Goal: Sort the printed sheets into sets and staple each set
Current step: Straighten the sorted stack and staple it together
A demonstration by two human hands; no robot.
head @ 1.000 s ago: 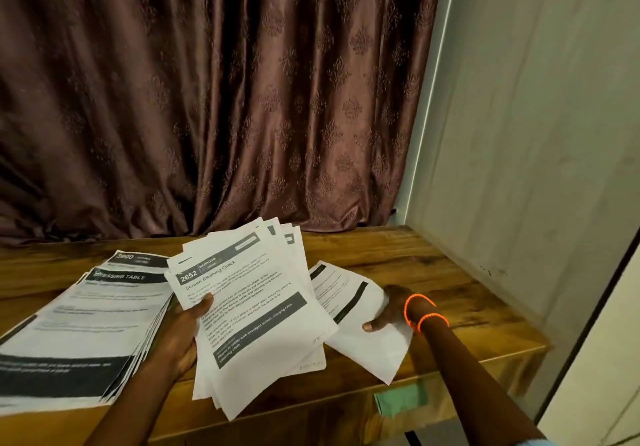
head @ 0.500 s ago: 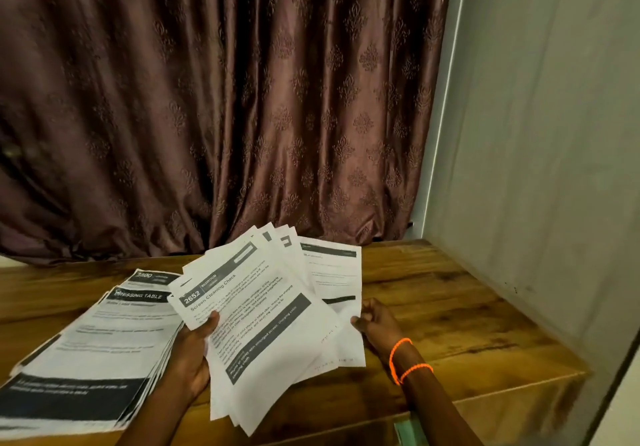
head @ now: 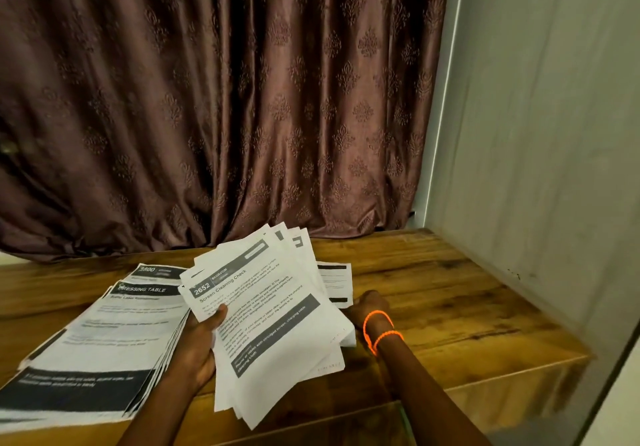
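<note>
Left hand point(head: 199, 345) closed around a fanned stack of printed sheets point(head: 273, 321), thumb pressed on the top page headed "Screen Cleaning Check", fingers hidden beneath. Stack held tilted above the wooden counter point(head: 450, 307), lower corners hanging past the front edge. Right hand point(head: 369, 307), orange bands at the wrist, tucked behind the right edge of the fan beside a single sheet point(head: 334, 283); cannot tell whether that grip pinches the sheet or merely rests against it, since the fan hides the fingertips. Larger pile point(head: 104, 341) lying flat on the counter to the left, top page headed "DRESSING TABLE", edges slightly staggered. No stapler in sight.

Judged still in the sorting stage, nothing stapled yet. Paper light and limp: likely to droop wherever unsupported and to slide sheet over sheet when loosely held, so the fan looks prone to spilling. Best taken along one long edge near the middle, thumb on top and fingers flat below, as the left hand does. For peeling off a single page, a pinch at a free corner seems safest. Squaring edges against the counter advisable before stapling, near a top corner
</note>
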